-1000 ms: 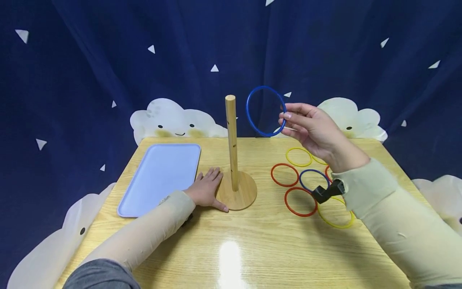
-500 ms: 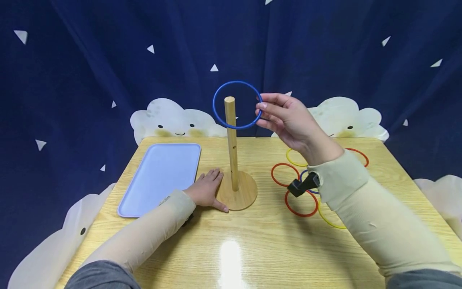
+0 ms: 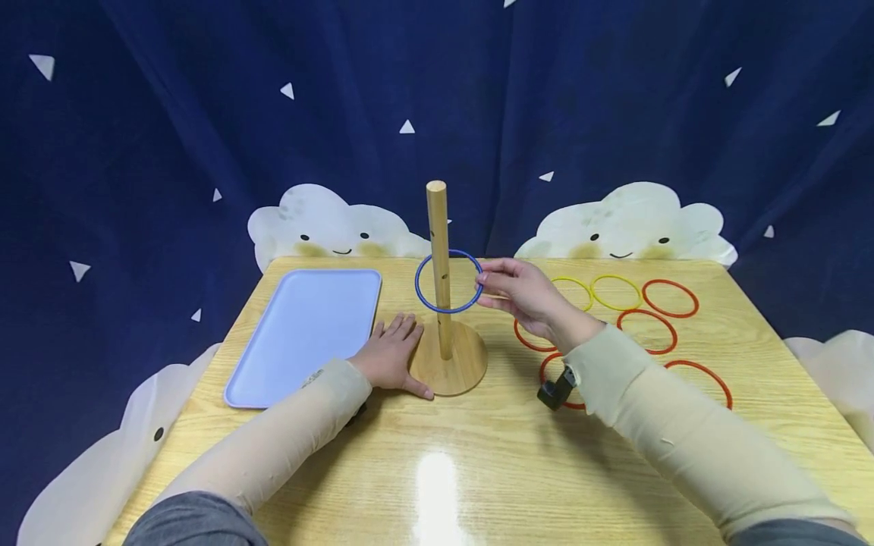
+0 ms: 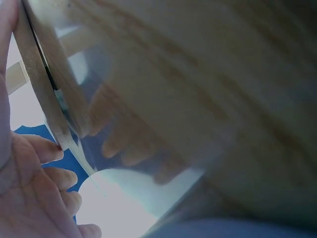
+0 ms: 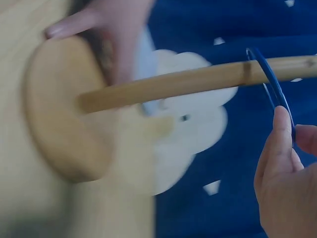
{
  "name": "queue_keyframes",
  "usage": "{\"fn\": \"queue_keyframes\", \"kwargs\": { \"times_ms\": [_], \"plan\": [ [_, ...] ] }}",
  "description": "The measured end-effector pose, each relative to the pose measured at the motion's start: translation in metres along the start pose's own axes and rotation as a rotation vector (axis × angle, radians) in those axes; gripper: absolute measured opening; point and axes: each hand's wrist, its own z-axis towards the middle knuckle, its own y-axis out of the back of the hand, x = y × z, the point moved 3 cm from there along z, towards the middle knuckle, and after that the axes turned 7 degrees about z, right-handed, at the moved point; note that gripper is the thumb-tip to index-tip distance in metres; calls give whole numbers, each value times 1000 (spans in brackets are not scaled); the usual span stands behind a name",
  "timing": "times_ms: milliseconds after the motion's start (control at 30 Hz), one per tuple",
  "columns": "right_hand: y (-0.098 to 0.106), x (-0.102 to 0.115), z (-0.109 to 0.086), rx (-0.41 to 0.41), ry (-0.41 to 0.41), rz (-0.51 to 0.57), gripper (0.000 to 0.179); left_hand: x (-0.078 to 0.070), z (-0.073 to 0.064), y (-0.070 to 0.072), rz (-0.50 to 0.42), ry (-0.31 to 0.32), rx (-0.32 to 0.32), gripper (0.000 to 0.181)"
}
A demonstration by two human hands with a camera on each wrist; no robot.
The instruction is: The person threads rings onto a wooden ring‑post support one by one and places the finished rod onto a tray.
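Note:
My right hand [image 3: 526, 296] pinches a thin blue ring [image 3: 418, 287] by its right side, between thumb and fingers. The ring encircles the upright wooden pole [image 3: 440, 243], about midway up, as the right wrist view also shows with the ring [image 5: 272, 79] around the pole [image 5: 198, 82]. My left hand [image 3: 389, 356] lies with fingers spread on the left edge of the round wooden base [image 3: 471, 364] that carries the pole. In the left wrist view, the fingers of the left hand [image 4: 29, 183] are extended near the rim of the base.
Several red and yellow rings lie on the table at the right, among them a red ring [image 3: 696, 303] and a yellow ring [image 3: 617, 309]; my right arm covers some. A light blue tray [image 3: 307, 334] lies at the left. A dark blue curtain [image 3: 478, 91] hangs behind the table.
My right hand has carried the blue ring left to above the pole, then down around it. The left hand has stayed on the base.

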Motion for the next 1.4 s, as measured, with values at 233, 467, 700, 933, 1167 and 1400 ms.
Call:
{"fn": "queue_keyframes", "kwargs": {
  "times_ms": [233,467,700,933,1167,1400],
  "plan": [
    [20,-44,3,-3,-86,-12,26,-1,0,1,128,-16,-8,132],
    [26,-74,0,-8,-150,-5,38,-2,-2,6,120,-6,1,134],
    [33,-92,-1,-8,-167,-10,42,-2,-2,6,112,1,17,133],
    [36,-102,1,-9,-177,-21,39,-5,-1,6,100,18,33,132],
    [35,-108,2,-2,-190,-62,37,-4,-3,5,69,43,29,131],
    [35,-115,5,-20,-204,-172,34,-3,-3,3,68,47,19,131]
  ]
}}
